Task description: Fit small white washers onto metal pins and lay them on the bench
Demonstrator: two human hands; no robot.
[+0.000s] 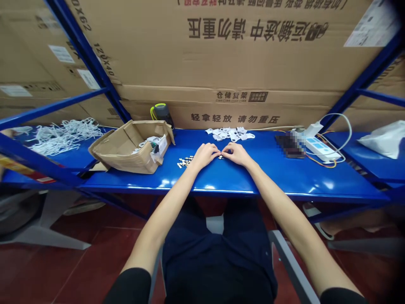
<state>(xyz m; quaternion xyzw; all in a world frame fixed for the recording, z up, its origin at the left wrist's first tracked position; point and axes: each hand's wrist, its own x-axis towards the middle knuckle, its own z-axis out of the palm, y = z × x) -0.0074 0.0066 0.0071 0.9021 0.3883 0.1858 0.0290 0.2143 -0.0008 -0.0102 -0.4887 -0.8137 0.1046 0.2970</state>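
On the blue table, my left hand [206,154] and my right hand [236,153] meet with their fingertips nearly touching. Both are closed in a pinch around a small gold-coloured metal piece [220,157], which shows just below the fingertips; its exact kind is too small to make out. Beside my left hand lies a loose pile of similar gold-coloured pieces [184,161], partly covered by that hand. Beyond both hands is a spread of flat white pieces [230,134], some with a round hole.
A torn cardboard box [126,145] with small bagged items stands left, a dark speaker-like cylinder [163,113] behind it. At right are a blurred dark device [289,145] and a white power strip [322,148] with cables. Blue frame posts [95,63] flank the table.
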